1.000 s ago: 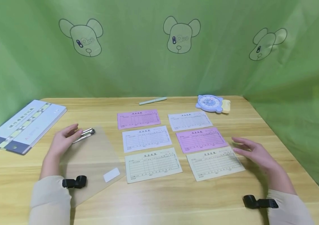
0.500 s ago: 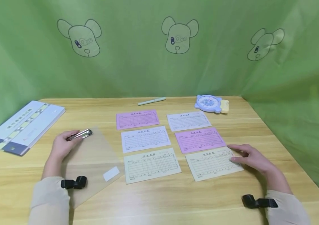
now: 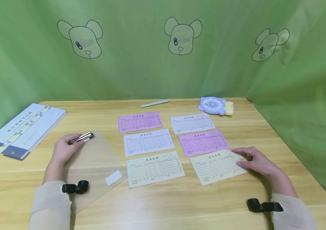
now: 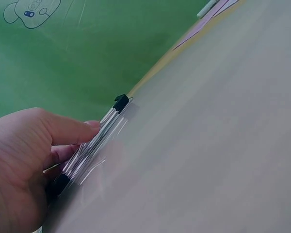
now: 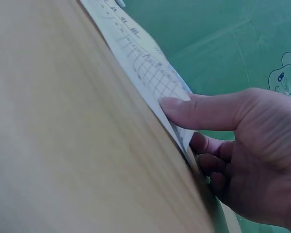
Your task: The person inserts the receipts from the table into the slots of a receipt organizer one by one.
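On the left of the head view, my left hand [image 3: 65, 150] grips the metal clip [image 3: 82, 137] of a see-through clipboard [image 3: 96, 166]. The left wrist view has the thumb pressing on the clip's silver bars [image 4: 89, 150], with fingers curled behind. My right hand [image 3: 261, 163] pinches the right edge of a cream receipt slip [image 3: 214, 167], thumb on top and fingers partly hidden beneath. Seen from the right wrist, the slip [image 5: 148, 68] bends up at the thumb. Beside it lie another cream slip [image 3: 155, 169] and a pink slip [image 3: 204, 142].
Farther back are a white slip [image 3: 149, 142], a pink slip [image 3: 140, 122] and a second white slip [image 3: 192, 123]. A pen [image 3: 155, 103] and a blue toy clock [image 3: 212, 105] lie near the back edge. A blue-and-white binder [image 3: 25, 129] is at far left. Green curtain [image 3: 140, 70] surrounds the table.
My left hand has closed round the clip, which now stands tilted up. The right hand has moved left onto the cream slip and pinches its edge, which now curves up slightly.
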`<action>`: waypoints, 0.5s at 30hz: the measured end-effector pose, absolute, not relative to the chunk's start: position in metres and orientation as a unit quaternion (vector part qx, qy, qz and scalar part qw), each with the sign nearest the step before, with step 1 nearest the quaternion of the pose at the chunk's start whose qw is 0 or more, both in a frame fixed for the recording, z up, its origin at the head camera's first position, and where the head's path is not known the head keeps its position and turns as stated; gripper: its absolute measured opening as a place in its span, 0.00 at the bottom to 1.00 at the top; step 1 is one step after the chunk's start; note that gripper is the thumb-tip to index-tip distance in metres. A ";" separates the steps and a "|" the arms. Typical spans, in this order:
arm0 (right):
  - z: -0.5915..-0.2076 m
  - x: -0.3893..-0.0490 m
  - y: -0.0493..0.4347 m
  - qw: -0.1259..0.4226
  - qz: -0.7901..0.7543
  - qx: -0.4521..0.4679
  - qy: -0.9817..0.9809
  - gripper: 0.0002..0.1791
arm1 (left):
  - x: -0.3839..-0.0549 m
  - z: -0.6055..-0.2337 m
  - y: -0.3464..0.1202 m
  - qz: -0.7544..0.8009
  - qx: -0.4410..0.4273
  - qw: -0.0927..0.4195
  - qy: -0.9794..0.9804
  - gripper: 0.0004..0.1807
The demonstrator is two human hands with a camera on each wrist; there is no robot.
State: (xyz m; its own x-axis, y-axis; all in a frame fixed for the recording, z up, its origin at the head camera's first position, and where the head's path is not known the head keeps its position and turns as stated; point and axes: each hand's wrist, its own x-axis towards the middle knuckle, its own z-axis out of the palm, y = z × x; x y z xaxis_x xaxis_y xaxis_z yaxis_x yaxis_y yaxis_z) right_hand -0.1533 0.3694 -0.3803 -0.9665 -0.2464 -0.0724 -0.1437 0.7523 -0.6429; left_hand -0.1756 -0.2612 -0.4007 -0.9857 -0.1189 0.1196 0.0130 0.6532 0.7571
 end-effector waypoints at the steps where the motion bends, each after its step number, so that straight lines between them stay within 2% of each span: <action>1: -0.380 -0.153 0.370 0.075 -0.338 -0.104 0.932 0.27 | -0.176 -0.401 -0.261 -0.415 0.028 0.083 -0.906 0.22; 7: -0.381 -0.153 0.369 0.065 -0.337 -0.100 0.934 0.21 | -0.177 -0.402 -0.258 -0.407 0.021 0.106 -0.907 0.20; 15: -0.382 -0.152 0.369 0.050 -0.343 -0.112 0.931 0.23 | -0.177 -0.402 -0.258 -0.395 0.014 0.115 -0.911 0.19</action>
State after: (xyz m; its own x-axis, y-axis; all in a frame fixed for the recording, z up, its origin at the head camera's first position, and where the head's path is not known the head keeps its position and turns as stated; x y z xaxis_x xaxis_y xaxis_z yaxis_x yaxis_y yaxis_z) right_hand -0.1519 0.3695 -0.3816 -0.9698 -0.2434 -0.0168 -0.1743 0.7395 -0.6502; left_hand -0.1770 -0.2581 -0.4021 -0.9730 -0.1166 0.1993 0.0655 0.6883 0.7225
